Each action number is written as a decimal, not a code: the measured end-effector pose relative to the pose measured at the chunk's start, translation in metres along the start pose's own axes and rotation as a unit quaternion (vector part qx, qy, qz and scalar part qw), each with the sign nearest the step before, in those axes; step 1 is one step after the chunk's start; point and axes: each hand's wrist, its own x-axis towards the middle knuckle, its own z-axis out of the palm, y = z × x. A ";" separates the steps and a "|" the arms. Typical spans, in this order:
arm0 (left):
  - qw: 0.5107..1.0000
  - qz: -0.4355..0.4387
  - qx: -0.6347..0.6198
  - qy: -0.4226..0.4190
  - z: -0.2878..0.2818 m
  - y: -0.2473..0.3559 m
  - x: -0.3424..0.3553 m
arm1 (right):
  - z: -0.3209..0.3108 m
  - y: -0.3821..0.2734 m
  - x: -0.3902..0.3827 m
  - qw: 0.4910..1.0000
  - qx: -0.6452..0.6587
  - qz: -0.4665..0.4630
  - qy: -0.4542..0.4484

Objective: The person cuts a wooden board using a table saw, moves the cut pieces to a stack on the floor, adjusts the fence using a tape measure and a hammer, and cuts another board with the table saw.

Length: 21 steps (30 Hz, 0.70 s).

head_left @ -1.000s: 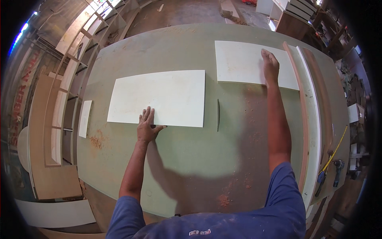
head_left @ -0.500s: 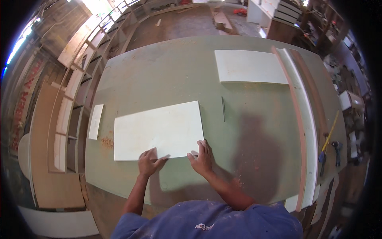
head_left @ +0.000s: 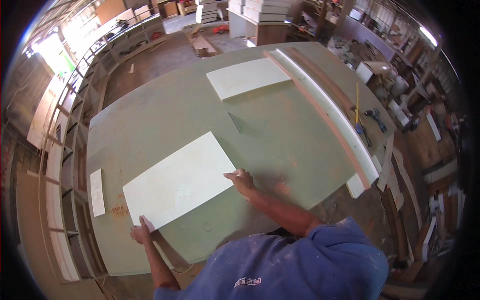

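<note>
A large pale rectangular board [head_left: 177, 180] lies flat on the green worktable [head_left: 280, 145], turned at an angle. My left hand [head_left: 140, 232] rests at the board's near left corner, fingers touching its edge. At the board's near right corner sits my right hand [head_left: 241, 181], fingers against the edge. A second pale board [head_left: 247, 77] lies at the far side of the table, out of reach of both hands.
A small white strip [head_left: 97, 192] lies at the table's left edge. Long white and brown planks [head_left: 330, 110] run along the right side, with a yellow tape and tools [head_left: 367, 117] beyond. A thin dark slit [head_left: 234, 122] marks the table middle. Shelving frames [head_left: 65, 125] stand to the left.
My right hand left the far board and came back to the near board. Both hands now sit at its near corners, and the board has turned at an angle.
</note>
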 end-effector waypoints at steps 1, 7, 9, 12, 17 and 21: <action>0.999 0.007 -0.013 -0.028 -0.006 -0.006 0.004 | -0.010 0.000 -0.015 1.000 0.006 0.006 0.012; 0.970 0.060 -0.052 -0.231 -0.007 -0.005 -0.067 | -0.100 0.033 -0.078 0.970 -0.064 -0.139 0.188; 0.976 0.078 -0.073 -0.189 0.031 -0.030 -0.093 | -0.133 0.036 -0.078 0.936 -0.111 -0.197 0.269; 0.951 0.125 -0.145 -0.241 0.021 0.054 -0.194 | -0.222 0.087 -0.054 0.908 -0.112 -0.163 0.369; 0.907 0.228 -0.151 -0.322 0.004 0.160 -0.310 | -0.342 0.150 -0.003 0.875 -0.143 -0.065 0.458; 0.896 0.256 -0.158 -0.327 0.014 0.215 -0.360 | -0.401 0.183 0.051 0.873 -0.155 -0.018 0.462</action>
